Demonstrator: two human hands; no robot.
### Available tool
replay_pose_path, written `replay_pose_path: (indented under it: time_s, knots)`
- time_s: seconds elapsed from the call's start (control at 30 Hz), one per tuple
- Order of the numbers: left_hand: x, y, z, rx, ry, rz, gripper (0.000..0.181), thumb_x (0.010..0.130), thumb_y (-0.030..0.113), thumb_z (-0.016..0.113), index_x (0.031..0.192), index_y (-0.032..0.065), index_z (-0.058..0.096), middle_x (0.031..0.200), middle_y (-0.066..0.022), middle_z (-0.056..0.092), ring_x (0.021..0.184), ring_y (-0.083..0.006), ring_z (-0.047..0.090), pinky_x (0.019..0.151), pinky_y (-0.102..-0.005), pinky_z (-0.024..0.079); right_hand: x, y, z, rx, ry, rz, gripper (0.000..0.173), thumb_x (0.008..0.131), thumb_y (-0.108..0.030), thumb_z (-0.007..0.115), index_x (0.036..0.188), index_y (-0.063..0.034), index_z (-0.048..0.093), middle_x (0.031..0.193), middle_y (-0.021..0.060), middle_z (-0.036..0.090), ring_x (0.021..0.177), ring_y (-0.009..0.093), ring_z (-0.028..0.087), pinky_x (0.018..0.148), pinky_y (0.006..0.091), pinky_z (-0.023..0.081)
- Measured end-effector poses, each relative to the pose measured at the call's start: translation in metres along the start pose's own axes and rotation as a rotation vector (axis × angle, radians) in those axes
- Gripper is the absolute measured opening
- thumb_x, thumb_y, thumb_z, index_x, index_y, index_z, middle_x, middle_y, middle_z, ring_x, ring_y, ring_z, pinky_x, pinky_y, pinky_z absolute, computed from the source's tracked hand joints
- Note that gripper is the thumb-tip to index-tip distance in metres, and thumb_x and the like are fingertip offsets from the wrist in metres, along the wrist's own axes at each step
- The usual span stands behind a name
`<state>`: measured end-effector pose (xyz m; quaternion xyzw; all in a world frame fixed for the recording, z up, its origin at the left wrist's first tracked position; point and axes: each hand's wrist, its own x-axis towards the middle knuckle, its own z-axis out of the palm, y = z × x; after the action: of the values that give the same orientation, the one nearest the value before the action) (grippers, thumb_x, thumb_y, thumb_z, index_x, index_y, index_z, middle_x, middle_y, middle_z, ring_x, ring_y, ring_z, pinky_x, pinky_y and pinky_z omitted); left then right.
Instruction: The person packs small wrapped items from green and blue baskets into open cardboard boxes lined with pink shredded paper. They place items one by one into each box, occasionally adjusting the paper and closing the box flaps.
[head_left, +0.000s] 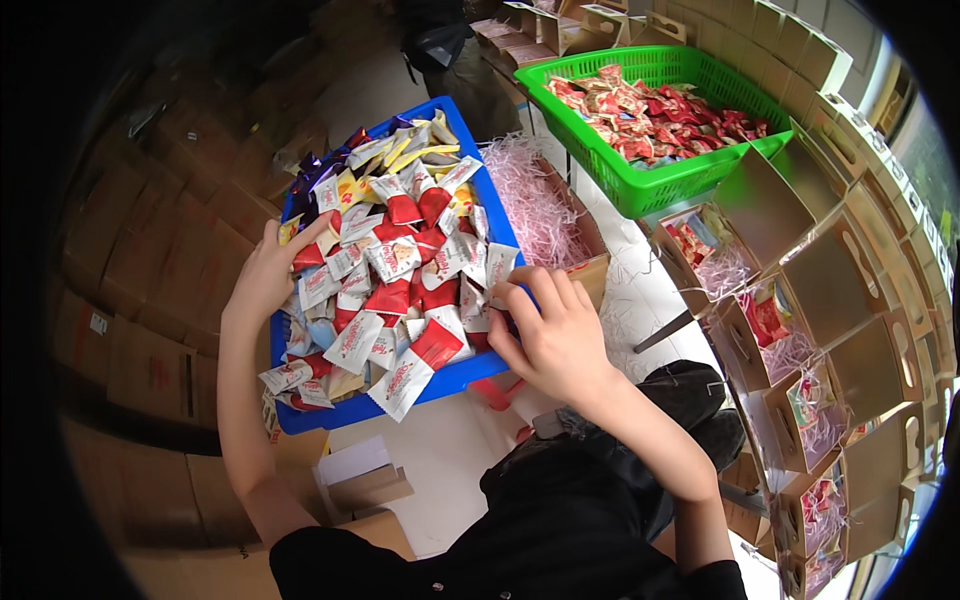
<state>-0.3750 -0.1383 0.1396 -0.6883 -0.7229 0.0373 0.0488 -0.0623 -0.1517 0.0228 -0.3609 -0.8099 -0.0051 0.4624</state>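
Observation:
A blue plastic basket (459, 379) heaped with small wrapped snack packets stands in front of me. Most packets on top are white and red, such as the printed packet (415, 367) hanging over the near rim. Yellow packets (409, 150) and dark purple wrappers (315, 171) lie towards its far end. My left hand (271, 271) rests at the left side of the heap, its visible fingers spread over the packets. At the right rim, my right hand (551, 330) has bent fingers against a white packet (500, 264); whether they grip one is unclear.
A green plastic basket (705, 169) of red packets stands far right. Open cardboard gift boxes (750, 341) with pink paper shreds and packets line the right. Behind the blue basket sits a carton of shredded paper (536, 202). Brown cartons (150, 360) stack left; a person (469, 82) stands beyond.

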Motion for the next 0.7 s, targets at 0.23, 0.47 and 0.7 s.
replay_pose_path:
  time_s: [0.23, 0.47, 0.7]
  knots:
    - [0.011, -0.011, 0.014, -0.072, 0.09, 0.124, 0.061, 0.068, -0.014, 0.051, 0.116, 0.0224, 0.06, 0.119, -0.0189, 0.045, 0.105, -0.0401, 0.053, 0.088, -0.0442, 0.046, -0.004, 0.003, 0.0, -0.017, 0.017, 0.002, 0.019, 0.076, -0.014, 0.064, 0.093, -0.007, 0.06, 0.091, 0.0056, 0.055, 0.078, 0.022, 0.054, 0.065, 0.0324, 0.042]
    - [0.024, -0.021, 0.02, 0.015, 0.094, 0.171, 0.041, 0.068, -0.005, 0.059, 0.102, 0.017, 0.064, 0.107, -0.0166, 0.048, 0.098, -0.0395, 0.056, 0.082, -0.0449, 0.047, -0.007, 0.005, 0.001, -0.005, 0.016, 0.01, 0.019, 0.075, -0.013, 0.064, 0.092, -0.0062, 0.06, 0.089, 0.0067, 0.055, 0.081, 0.022, 0.055, 0.069, 0.0324, 0.044]
    - [0.012, -0.022, 0.013, -0.182, -0.03, 0.169, 0.068, 0.065, -0.015, 0.056, 0.12, 0.0248, 0.06, 0.114, -0.0151, 0.048, 0.109, -0.0359, 0.053, 0.089, -0.0403, 0.046, -0.009, 0.006, -0.001, 0.011, 0.025, 0.024, 0.018, 0.075, -0.012, 0.064, 0.091, -0.0056, 0.06, 0.088, 0.007, 0.055, 0.082, 0.023, 0.055, 0.069, 0.0333, 0.045]
